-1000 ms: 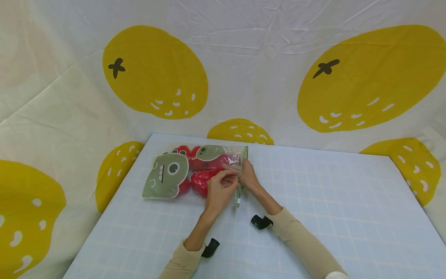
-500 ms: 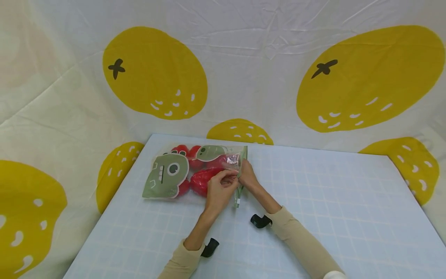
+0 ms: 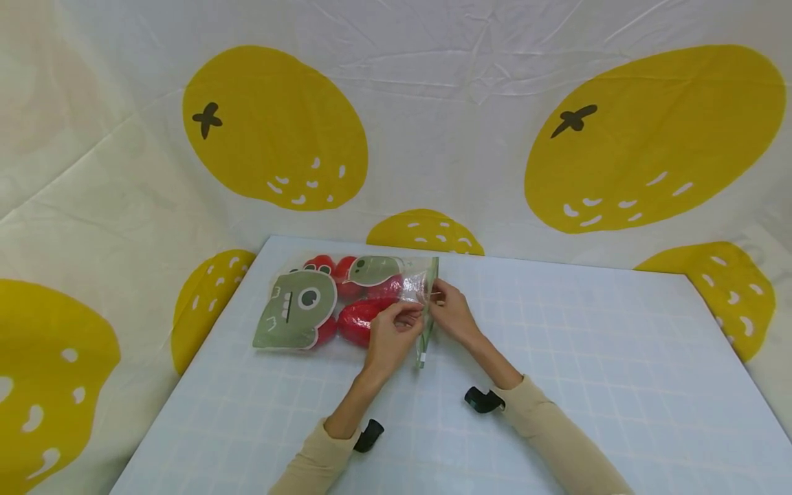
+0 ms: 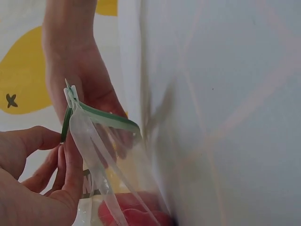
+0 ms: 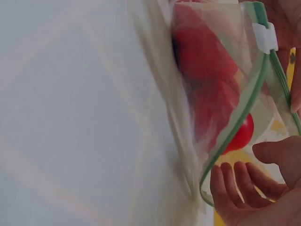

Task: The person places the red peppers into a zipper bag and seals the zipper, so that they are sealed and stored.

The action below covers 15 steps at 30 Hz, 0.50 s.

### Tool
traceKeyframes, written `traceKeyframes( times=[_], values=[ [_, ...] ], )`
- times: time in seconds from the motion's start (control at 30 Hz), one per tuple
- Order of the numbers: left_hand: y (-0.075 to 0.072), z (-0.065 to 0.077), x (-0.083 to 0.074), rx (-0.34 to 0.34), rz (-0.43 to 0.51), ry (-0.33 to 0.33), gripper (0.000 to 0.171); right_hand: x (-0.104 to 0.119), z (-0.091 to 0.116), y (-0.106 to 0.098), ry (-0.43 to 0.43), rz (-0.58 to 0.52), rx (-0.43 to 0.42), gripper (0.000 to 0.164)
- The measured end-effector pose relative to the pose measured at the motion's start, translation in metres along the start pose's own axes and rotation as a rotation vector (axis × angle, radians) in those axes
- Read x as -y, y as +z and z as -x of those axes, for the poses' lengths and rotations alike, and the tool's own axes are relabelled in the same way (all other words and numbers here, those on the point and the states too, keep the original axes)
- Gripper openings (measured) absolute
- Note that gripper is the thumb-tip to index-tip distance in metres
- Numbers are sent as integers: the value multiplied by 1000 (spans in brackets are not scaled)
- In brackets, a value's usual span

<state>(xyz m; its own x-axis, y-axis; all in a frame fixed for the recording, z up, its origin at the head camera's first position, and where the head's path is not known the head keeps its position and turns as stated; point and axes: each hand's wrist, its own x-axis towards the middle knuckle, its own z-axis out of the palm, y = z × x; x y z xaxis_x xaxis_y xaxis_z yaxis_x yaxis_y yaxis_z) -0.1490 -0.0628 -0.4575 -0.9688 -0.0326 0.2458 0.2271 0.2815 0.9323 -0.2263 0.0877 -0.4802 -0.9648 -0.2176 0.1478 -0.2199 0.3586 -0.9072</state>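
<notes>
A clear slider zip bag (image 3: 293, 313) printed with a green cartoon monster lies on the table at the left in the head view. Shiny red rounded things (image 3: 355, 320) fill it. Its mouth, edged in green zip strip (image 5: 244, 106), faces right and gapes in the right wrist view. A white slider (image 5: 265, 37) sits at one end of the strip. My left hand (image 3: 391, 337) pinches one side of the mouth between thumb and finger. Just outside the mouth, my right hand (image 3: 454, 313) has its fingers loosely bent, thumb apart from them, fingertips close to the other strip.
A pale blue checked table (image 3: 588, 364) spreads out to the right of the bag. Behind it hangs a white cloth (image 3: 445, 137) with yellow fruit prints. Black wrist cameras (image 3: 484, 400) stick out from both sleeves.
My right hand has shifted right and back from the bag's mouth, and its fingers have loosened off the strip. The left hand keeps its pinch in the same place.
</notes>
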Motion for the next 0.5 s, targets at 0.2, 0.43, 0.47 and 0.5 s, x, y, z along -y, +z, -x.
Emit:
traceKeyframes(
  times=[0.2, 0.43, 0.47, 0.5],
  values=[
    [-1, 3, -1, 24, -48, -3, 20, -1, 7, -13, -64, 68, -40, 24],
    [-4, 8, -1, 51, -109, 14, 16, 3, 15, -24, -134, 134, -112, 11],
    [-5, 10, -1, 55, -123, 13, 16, 4, 17, -25, -140, 144, -115, 11],
    [-5, 11, -1, 58, -135, 10, 15, 5, 18, -26, -148, 154, -117, 10]
  ],
)
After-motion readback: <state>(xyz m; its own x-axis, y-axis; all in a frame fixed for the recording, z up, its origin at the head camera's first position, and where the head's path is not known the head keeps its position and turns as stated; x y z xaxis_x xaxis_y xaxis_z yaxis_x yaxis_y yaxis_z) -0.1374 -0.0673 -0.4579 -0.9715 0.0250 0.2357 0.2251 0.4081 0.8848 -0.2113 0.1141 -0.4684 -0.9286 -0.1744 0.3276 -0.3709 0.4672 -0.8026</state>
